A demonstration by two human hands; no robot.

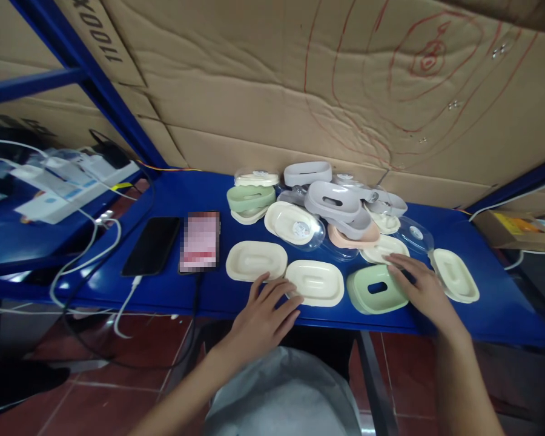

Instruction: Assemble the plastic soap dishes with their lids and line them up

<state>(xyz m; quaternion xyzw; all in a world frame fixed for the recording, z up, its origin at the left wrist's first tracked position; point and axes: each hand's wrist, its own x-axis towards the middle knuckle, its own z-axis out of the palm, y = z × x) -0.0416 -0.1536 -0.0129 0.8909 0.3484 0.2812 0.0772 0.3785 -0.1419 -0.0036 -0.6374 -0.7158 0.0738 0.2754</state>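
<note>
My left hand [270, 312] is open, its fingers spread, with the fingertips at the left edge of a cream oval tray [315, 283]. A second cream tray [257, 260] lies just beyond those fingers. My right hand [420, 284] reaches over the upper right rim of a light green soap dish [367, 297] with a slot in its floor. Its fingers are stretched out and apart, the fingertips close to a cream piece [386, 248] behind; whether they press on the green rim I cannot tell. To the right of that hand lies another cream tray [455, 275].
At the back of the blue table [209, 188] is a pile of grey soap dishes [333, 200], a green one [251, 198], a peach one [354, 237] and clear lids [415, 233]. On the left lie a black phone [151, 246], another phone [200, 242] and cables. Cardboard [254, 79] stands behind.
</note>
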